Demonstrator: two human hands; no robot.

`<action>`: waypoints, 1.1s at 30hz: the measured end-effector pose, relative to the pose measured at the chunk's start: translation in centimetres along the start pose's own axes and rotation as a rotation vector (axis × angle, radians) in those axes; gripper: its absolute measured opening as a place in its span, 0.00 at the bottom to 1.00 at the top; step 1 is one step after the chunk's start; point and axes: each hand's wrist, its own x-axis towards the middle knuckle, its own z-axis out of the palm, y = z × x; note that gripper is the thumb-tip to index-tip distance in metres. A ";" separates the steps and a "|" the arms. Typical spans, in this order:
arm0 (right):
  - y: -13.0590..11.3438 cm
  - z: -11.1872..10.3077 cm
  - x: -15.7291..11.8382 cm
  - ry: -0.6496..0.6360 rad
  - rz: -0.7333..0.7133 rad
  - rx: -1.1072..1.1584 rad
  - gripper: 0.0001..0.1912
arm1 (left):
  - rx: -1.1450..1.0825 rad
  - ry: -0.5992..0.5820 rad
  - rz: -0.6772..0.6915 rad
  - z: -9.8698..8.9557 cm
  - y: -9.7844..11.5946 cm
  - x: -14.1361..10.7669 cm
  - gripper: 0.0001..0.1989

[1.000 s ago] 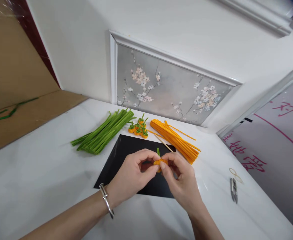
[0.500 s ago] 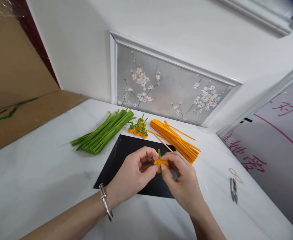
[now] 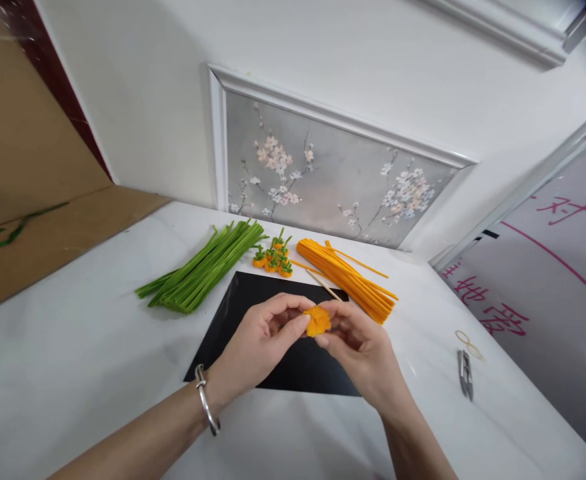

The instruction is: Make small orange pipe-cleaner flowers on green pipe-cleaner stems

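Note:
Between my two hands is a small orange pipe-cleaner pumpkin (image 3: 317,321), its rounded orange side facing me and its green stem out of sight. My left hand (image 3: 275,333) pinches it from the left with thumb and fingers. From the right, my right hand (image 3: 355,343) grips it the same way. Both hands hover over a black mat (image 3: 217,333). Just beyond the mat sits a cluster of similar small orange pumpkins (image 3: 273,259) with green tops. A thin wooden stick (image 3: 325,285) lies at the mat's far edge.
A bundle of green pipe cleaners (image 3: 203,270) lies at the back left. Orange pipe cleaners (image 3: 347,277) are bunched at the back right. Small thread snips (image 3: 465,375) and thin yellowish rings (image 3: 467,343) rest on the right. A wall with a framed floral panel (image 3: 333,180) stands behind.
The pumpkin has been turned in my fingers: its green stem showed upright before and is now hidden. Both hands still hold it in nearly the same place.

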 end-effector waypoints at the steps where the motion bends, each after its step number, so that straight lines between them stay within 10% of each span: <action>1: 0.0 0.1 0.0 0.013 -0.006 0.002 0.15 | 0.004 0.001 0.021 0.0 0.0 0.0 0.08; 14: -0.2 0.1 -0.2 0.068 -0.176 -0.167 0.12 | -0.082 0.035 -0.020 0.2 -0.5 0.1 0.14; 33: -0.1 0.1 0.2 0.077 0.008 0.063 0.16 | -0.072 0.110 0.002 0.1 -1.3 0.2 0.15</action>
